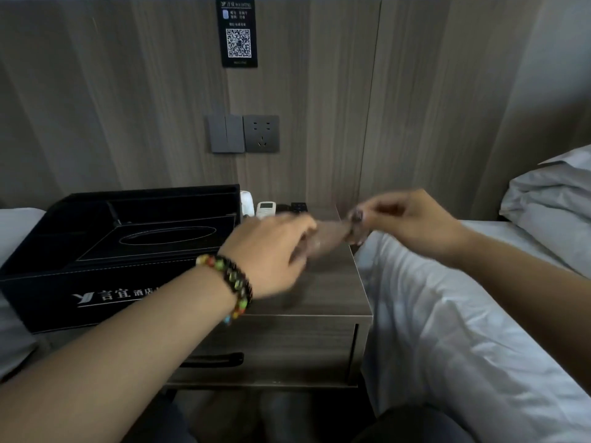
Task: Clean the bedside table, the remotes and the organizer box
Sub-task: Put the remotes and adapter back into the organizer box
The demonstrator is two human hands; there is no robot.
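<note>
Head view shows my left hand (271,254) and right hand (406,219) pinching something blurred at frame centre above the table (323,295); I'd spread it flat before wiping.

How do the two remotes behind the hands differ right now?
The white remote is light-coloured with a small display window; the black remote is dark with no display I can make out. The white remote lies nearer the organizer box, the black one farther right. Both lie at the back of the bedside table, partly hidden by the left hand.
</note>
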